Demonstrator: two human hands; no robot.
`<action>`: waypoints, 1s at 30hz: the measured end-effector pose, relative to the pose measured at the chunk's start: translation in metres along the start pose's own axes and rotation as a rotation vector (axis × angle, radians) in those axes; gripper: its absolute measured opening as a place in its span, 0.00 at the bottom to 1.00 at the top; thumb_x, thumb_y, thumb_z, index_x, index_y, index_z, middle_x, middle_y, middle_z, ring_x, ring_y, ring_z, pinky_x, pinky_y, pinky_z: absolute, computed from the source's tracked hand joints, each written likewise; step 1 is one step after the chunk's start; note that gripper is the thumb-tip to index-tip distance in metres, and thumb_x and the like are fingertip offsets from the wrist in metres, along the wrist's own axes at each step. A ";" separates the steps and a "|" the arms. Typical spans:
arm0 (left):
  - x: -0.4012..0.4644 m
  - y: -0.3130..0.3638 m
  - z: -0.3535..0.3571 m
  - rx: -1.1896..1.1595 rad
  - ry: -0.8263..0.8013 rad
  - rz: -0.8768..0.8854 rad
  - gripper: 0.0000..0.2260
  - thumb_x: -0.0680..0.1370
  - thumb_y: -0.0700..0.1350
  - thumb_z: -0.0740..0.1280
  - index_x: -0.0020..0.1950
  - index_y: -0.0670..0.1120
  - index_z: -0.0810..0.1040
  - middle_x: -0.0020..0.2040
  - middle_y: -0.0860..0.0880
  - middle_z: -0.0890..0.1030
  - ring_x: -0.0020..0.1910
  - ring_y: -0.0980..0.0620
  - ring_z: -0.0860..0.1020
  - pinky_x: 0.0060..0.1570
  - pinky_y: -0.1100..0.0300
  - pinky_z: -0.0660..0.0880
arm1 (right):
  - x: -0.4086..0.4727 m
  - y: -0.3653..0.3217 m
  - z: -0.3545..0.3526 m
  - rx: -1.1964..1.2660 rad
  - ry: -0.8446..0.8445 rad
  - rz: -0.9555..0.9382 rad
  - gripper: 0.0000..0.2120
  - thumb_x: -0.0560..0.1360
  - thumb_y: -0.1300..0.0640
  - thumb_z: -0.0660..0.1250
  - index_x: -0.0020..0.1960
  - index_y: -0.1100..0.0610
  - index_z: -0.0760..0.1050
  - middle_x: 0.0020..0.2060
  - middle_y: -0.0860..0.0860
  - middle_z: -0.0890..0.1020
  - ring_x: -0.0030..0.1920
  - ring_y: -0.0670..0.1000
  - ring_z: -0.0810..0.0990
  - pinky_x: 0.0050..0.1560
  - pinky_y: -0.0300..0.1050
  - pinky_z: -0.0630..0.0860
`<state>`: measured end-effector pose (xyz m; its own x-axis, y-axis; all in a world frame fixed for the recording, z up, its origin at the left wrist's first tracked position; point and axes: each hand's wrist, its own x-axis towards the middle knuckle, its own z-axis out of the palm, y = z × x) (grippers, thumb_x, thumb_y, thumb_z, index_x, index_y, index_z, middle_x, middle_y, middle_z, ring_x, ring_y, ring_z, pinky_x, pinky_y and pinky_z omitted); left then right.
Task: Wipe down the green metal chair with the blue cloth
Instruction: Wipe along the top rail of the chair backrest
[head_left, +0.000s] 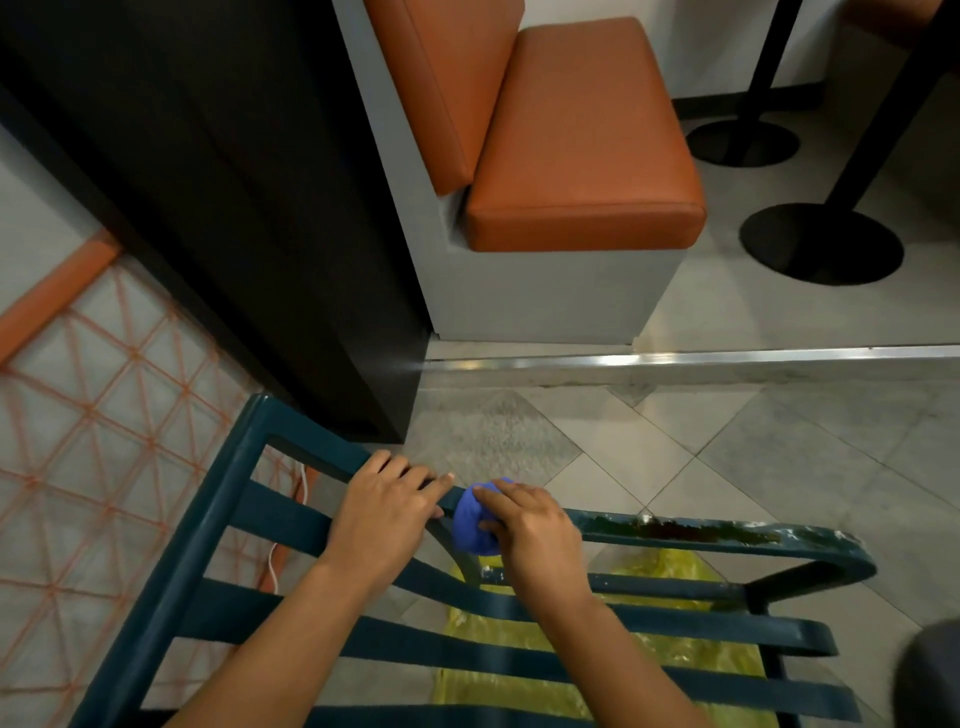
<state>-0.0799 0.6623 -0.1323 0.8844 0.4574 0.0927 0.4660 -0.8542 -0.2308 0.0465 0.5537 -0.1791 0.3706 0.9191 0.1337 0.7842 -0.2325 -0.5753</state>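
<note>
I see the floor (727, 447) of pale diagonal tiles filling the right and centre of the frame. A black wall panel (218, 208) runs from the upper left down to the centre. An orange bench (582, 140) on a grey base sits at upper centre, with two black table bases (821, 244) to its right. An orange lattice screen (104, 395) covers the left edge.

The green chair (218, 525) occupies the lower half of the frame, its slats crossing from lower left to lower right. Its top rail shows worn, rusty paint toward the right. A yellow sheet (670, 566) lies on the floor under the slats.

My left hand (384, 514) grips the rail at lower centre, fingers curled over it. My right hand (535, 530), just beside it, pinches the blue cloth (470, 525), bunched and pressed against the rail between the two hands.

A white cable (272, 561) hangs behind the slats at lower left.
</note>
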 end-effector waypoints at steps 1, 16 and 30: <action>-0.002 0.000 0.002 -0.010 0.017 -0.001 0.19 0.62 0.46 0.79 0.51 0.46 0.83 0.41 0.48 0.83 0.41 0.47 0.81 0.46 0.51 0.77 | -0.004 0.009 -0.001 -0.038 0.016 -0.005 0.24 0.52 0.62 0.82 0.47 0.53 0.82 0.43 0.52 0.84 0.42 0.56 0.83 0.38 0.50 0.80; -0.011 0.006 0.025 -0.047 0.149 -0.024 0.26 0.59 0.36 0.79 0.56 0.42 0.80 0.54 0.43 0.82 0.56 0.43 0.79 0.62 0.50 0.60 | -0.002 0.005 -0.008 -0.032 -0.043 0.130 0.17 0.63 0.64 0.76 0.50 0.53 0.80 0.46 0.51 0.83 0.49 0.54 0.81 0.49 0.49 0.76; -0.010 0.003 0.029 -0.162 0.172 -0.038 0.22 0.61 0.37 0.78 0.53 0.43 0.81 0.50 0.47 0.83 0.52 0.47 0.80 0.62 0.52 0.61 | 0.004 0.008 -0.012 -0.008 -0.097 0.081 0.12 0.74 0.62 0.64 0.55 0.51 0.76 0.50 0.48 0.80 0.51 0.50 0.77 0.48 0.44 0.73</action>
<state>-0.0879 0.6627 -0.1618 0.8510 0.4533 0.2651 0.4852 -0.8718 -0.0667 0.0604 0.5512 -0.1737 0.3832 0.9236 0.0083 0.7579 -0.3093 -0.5744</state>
